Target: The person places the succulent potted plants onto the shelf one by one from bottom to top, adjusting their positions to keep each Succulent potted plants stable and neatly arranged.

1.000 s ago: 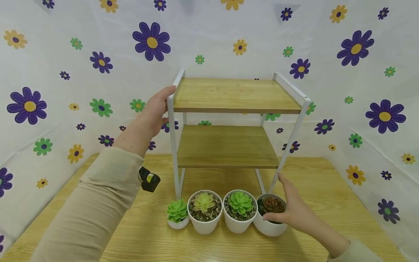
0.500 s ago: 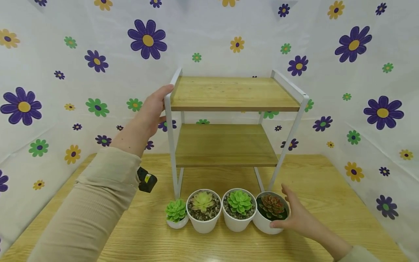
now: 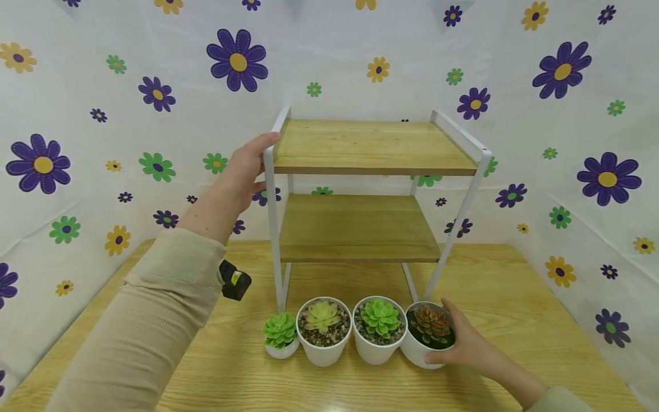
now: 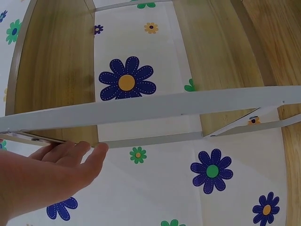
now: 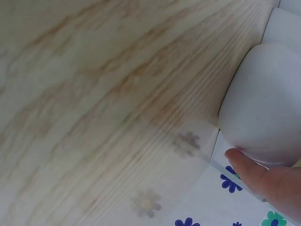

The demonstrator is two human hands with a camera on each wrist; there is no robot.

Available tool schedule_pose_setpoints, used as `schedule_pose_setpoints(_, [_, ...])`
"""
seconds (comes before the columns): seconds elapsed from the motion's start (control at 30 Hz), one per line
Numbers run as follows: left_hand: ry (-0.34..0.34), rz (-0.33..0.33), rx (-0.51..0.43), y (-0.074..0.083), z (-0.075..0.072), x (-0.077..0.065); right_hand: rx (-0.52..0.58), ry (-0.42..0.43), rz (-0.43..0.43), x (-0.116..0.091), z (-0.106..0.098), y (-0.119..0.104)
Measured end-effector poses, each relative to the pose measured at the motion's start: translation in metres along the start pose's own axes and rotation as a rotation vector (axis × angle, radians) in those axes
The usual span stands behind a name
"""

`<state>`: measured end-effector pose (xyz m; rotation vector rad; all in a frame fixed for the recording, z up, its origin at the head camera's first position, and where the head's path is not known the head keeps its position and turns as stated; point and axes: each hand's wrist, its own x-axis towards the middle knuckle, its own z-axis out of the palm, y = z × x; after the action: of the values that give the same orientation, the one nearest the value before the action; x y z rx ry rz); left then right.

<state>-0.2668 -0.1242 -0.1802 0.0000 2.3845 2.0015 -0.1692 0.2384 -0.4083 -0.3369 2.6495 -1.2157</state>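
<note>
The right hand (image 3: pixel 465 345) is now lower, around the right side of the rightmost pot (image 3: pixel 418 353); its thumb, no longer across the rim, touches the outer wall, and the reddish succulent (image 3: pixel 431 324) shows more fully.

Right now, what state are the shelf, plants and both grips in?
Shelf: standing, held at left
Small green plant: potted, upright
Yellow-green plant: potted, upright
Larger green plant: potted, upright
Reddish plant: potted, upright
Left grip: holding shelf
Right grip: around reddish plant's pot
</note>
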Motion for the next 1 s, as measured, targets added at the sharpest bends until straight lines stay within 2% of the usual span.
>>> schedule_pose_setpoints(0.2, [0.013,0.007,0.001,0.000,0.001,-0.001,-0.033,0.003,0.011,0.000,0.001,0.000])
schedule_pose_setpoints(0.47, [0.037,0.008,-0.004,-0.001,0.001,0.000,-0.054,0.026,0.071,-0.001,0.001,-0.003])
schedule_pose_setpoints(0.7, [0.073,0.017,-0.001,-0.001,0.002,0.000,-0.100,0.045,0.063,-0.004,-0.004,-0.004])
schedule_pose_setpoints(1.0, [0.073,0.018,0.025,-0.002,0.003,0.001,-0.086,-0.007,0.083,-0.008,-0.021,-0.011])
